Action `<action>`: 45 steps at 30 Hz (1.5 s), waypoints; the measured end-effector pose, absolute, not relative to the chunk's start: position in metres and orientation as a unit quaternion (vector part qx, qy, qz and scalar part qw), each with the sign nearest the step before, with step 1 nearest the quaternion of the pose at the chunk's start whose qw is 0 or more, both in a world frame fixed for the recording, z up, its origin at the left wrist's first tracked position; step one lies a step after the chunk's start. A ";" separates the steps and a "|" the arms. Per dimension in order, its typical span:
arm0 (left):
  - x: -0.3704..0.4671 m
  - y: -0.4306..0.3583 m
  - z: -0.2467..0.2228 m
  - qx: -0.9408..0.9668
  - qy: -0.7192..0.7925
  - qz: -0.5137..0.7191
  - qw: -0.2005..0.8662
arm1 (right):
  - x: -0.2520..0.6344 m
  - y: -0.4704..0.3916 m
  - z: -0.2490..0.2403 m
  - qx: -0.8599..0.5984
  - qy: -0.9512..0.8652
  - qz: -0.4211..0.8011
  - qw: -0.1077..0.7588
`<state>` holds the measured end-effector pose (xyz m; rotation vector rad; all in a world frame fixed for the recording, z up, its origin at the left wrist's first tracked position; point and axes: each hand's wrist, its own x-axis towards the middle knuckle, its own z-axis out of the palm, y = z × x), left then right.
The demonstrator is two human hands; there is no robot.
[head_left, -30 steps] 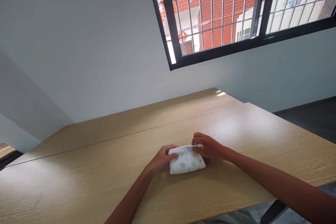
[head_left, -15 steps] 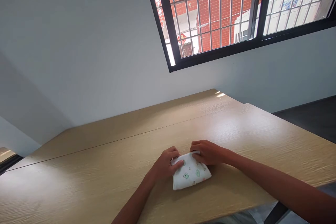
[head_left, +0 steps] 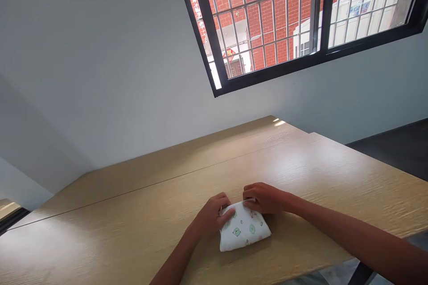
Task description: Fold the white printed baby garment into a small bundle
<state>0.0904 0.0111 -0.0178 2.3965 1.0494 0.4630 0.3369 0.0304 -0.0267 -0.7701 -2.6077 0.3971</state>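
Observation:
A folded white cloth with small green and brown prints lies near the front of the wooden table. My left hand grips its upper left corner, thumb on top and the other fingers behind the far edge. At the upper right corner, my right hand pinches the cloth between thumb and curled fingers. The cloth's front edge reaches toward me, and its underside is hidden.
The light wooden table has a long seam running across it and meets a pale wall at the back. A barred window with a black frame is above. Dark floor shows at the right.
The view has shifted slightly, with the hands and cloth a little lower in it. Both hands keep their hold, and the right thumb has moved a bit toward the cloth's far edge.

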 end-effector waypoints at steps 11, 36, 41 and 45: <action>0.091 0.010 -0.017 0.880 0.374 0.166 0.241 | 0.335 0.030 -0.025 -0.304 -0.913 0.173 0.208; 0.114 -0.004 -0.014 0.930 0.289 0.166 0.156 | 0.338 0.031 -0.023 -0.303 -0.872 0.094 0.374; 0.102 0.007 -0.022 0.898 0.369 0.172 0.169 | 0.335 0.025 -0.023 -0.280 -0.923 0.106 0.240; 0.099 0.007 -0.022 0.883 0.379 0.185 0.207 | 0.332 0.022 -0.026 -0.294 -0.928 0.084 0.214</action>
